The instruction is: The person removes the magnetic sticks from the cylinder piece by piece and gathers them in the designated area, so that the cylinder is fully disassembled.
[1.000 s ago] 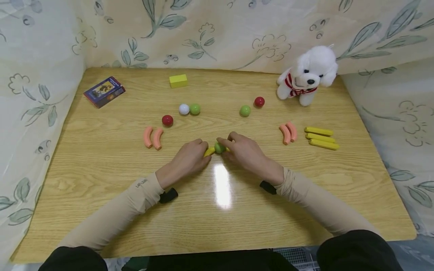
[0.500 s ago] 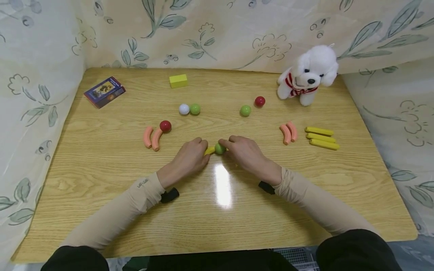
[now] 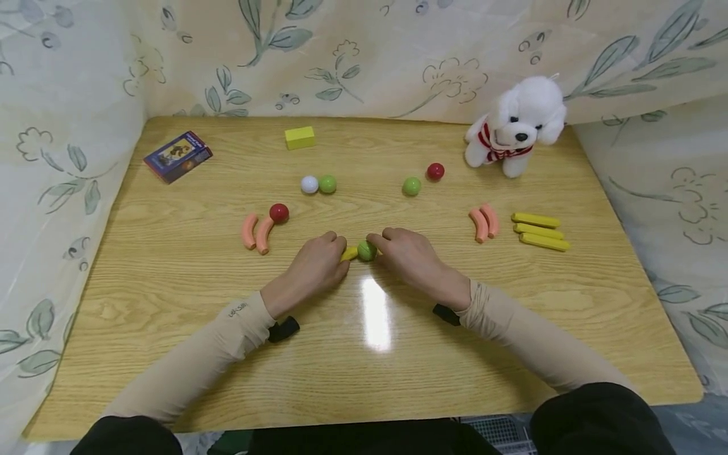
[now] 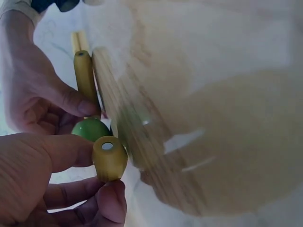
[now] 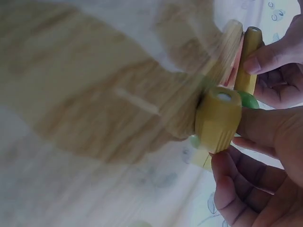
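My left hand [image 3: 316,264] pinches a yellow stick [image 4: 109,163] with a silvery dot in its end. My right hand [image 3: 413,262] pinches a second yellow stick [image 5: 220,120], mostly hidden by the hand in the head view. Between the sticks sits a green ball [image 3: 367,251], seemingly touching both inner ends. The right index finger lies close to the ball; whether it touches is unclear. Stick, ball and stick form a row just above or on the wooden table [image 3: 318,373].
Left are two curved pink pieces [image 3: 264,236] and a red ball [image 3: 279,213]. Farther back are a white ball [image 3: 309,184], green balls, a yellow block [image 3: 299,138], a card box [image 3: 178,157] and a plush dog [image 3: 517,126]. Right are pink pieces [image 3: 479,225] and three yellow sticks [image 3: 540,232].
The left red ball has rolled toward the near pink piece and now touches it, nudging that piece slightly. My right fingers have come down off the green ball's top; the left hand has barely moved.
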### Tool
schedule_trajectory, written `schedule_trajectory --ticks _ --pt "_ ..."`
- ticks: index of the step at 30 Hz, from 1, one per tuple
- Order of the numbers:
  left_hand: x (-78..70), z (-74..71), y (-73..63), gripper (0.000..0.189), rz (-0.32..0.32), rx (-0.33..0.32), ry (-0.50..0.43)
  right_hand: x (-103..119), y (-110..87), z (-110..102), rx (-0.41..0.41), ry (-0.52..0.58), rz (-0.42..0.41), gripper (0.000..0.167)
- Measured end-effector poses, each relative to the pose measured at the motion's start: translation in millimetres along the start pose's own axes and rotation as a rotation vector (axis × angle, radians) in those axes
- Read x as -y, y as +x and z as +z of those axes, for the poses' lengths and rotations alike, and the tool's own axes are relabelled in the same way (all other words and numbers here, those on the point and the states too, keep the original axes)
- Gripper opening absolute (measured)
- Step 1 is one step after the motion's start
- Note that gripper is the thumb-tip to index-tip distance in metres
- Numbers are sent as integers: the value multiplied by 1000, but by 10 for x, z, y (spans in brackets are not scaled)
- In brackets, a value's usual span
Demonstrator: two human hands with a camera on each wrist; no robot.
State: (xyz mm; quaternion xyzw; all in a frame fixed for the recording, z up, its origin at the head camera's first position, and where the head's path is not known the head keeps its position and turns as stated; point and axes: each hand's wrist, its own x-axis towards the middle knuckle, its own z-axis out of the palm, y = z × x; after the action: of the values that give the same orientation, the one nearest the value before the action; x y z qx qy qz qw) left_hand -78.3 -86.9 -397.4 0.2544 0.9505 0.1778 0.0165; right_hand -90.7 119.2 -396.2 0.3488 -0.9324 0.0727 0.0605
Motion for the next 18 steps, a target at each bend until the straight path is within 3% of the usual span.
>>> schedule_trajectory --ticks 13,18 --pt "-13 17 24 11 2 0 -17 9 30 17 2 6 -26 41" --pt "-17 3 14 10 -13 12 10 -1 40 -13 17 -27 -24 28"
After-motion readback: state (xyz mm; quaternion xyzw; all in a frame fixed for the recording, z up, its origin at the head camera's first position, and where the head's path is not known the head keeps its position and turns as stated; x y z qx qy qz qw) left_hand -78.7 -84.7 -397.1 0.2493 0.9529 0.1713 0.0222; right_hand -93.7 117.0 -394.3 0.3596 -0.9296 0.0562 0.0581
